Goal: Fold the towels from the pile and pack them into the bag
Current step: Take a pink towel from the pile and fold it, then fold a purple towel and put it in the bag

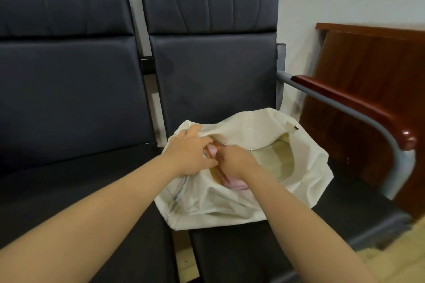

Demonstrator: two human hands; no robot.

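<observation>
A cream cloth bag (305,167) with a zipper lies open on the seat of the right-hand dark chair. Inside its mouth shows a folded towel (232,184), pink with orange stripes, and beside it a pale yellow-green one (278,161). My left hand (188,151) grips the bag's left rim, fingers curled over the fabric edge. My right hand (234,158) reaches into the opening, fingers down on the pink towel; its fingertips are hidden inside. No towel pile is in view.
Two dark padded chairs (69,99) stand side by side against a white wall. The right chair has a grey metal armrest with a red-brown wooden top (358,108). A wooden board (372,71) leans behind it. Pale wooden floor (391,250) shows at lower right.
</observation>
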